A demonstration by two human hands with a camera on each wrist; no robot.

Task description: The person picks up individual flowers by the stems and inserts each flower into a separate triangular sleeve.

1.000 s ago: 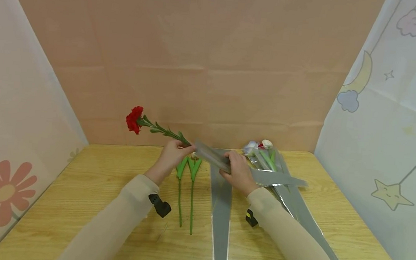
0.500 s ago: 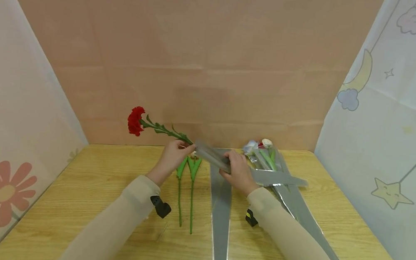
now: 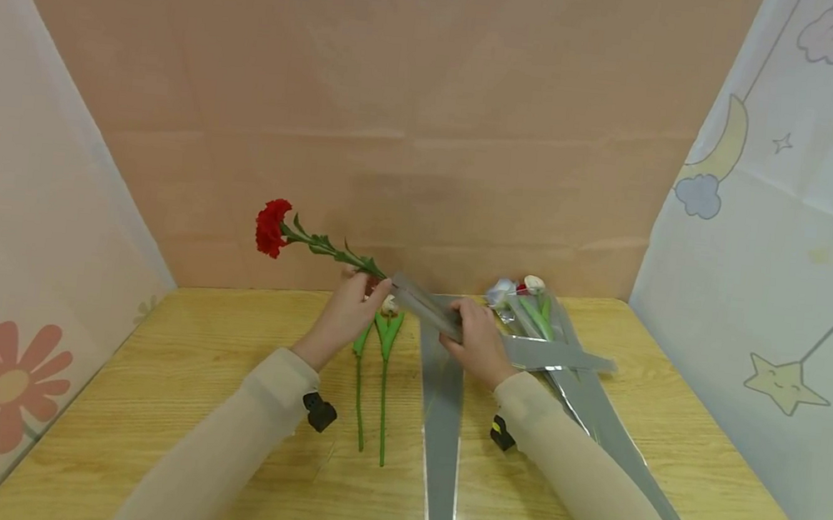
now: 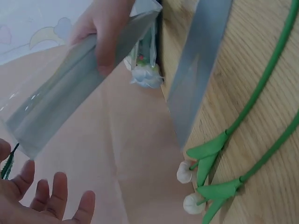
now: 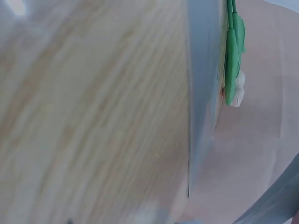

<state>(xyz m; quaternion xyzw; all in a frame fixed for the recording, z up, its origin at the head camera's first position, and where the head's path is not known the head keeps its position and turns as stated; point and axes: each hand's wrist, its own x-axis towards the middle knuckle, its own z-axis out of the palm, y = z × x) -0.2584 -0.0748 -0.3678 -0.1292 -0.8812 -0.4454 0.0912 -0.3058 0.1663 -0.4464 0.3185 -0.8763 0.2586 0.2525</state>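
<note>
In the head view my left hand (image 3: 342, 313) pinches the green stem of a red carnation (image 3: 271, 228), whose bloom points up and left. The stem's lower part runs into the mouth of a grey, clear-edged flower sleeve (image 3: 427, 306). My right hand (image 3: 480, 343) grips that sleeve farther down. In the left wrist view the left hand (image 4: 49, 200) has thumb and forefinger at the stem, the other fingers spread. The right hand (image 4: 110, 32) is wrapped over the sleeve (image 4: 60, 98) there. The right wrist view has only part of the sleeve (image 5: 275, 200).
Two white tulips (image 3: 388, 337) with green stems lie on the wooden table (image 3: 221, 409). To their right lies a flat grey sleeve (image 3: 441, 430). Wrapped flowers (image 3: 532, 309) and more grey sleeves (image 3: 618, 438) lie at the right. A peach backdrop (image 3: 414, 126) rises behind.
The carnation's bloom has risen slightly, and the left hand's fingers have shifted on the stem. The right hand stays in place on the sleeve.
</note>
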